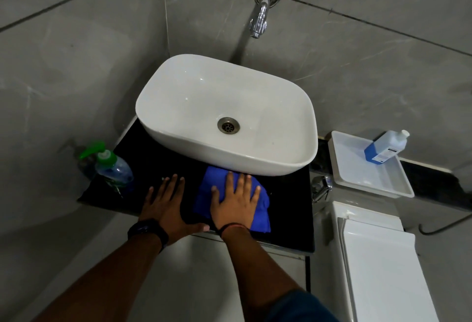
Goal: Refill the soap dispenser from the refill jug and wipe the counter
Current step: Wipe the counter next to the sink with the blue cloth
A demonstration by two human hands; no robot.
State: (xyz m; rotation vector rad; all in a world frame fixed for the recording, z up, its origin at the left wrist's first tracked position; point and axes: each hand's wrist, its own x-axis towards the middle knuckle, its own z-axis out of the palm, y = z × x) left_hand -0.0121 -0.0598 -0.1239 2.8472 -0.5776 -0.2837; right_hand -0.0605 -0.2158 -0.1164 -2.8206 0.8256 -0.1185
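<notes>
The right hand (233, 203) lies flat, fingers spread, on the blue cloth (258, 209) near the counter's (288, 209) front edge. The left hand (167, 205) rests open just beside it. The soap dispenser (113, 168) stands at the left corner; the refill jug (384, 147) leans in a tray (357, 168), well apart.

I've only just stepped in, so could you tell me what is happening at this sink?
A person is wiping the black counter. The right hand presses flat on a blue cloth just in front of the white basin; the left hand rests flat on the counter. The green-pump soap dispenser stands at the left, the blue refill jug in a white tray.
</notes>
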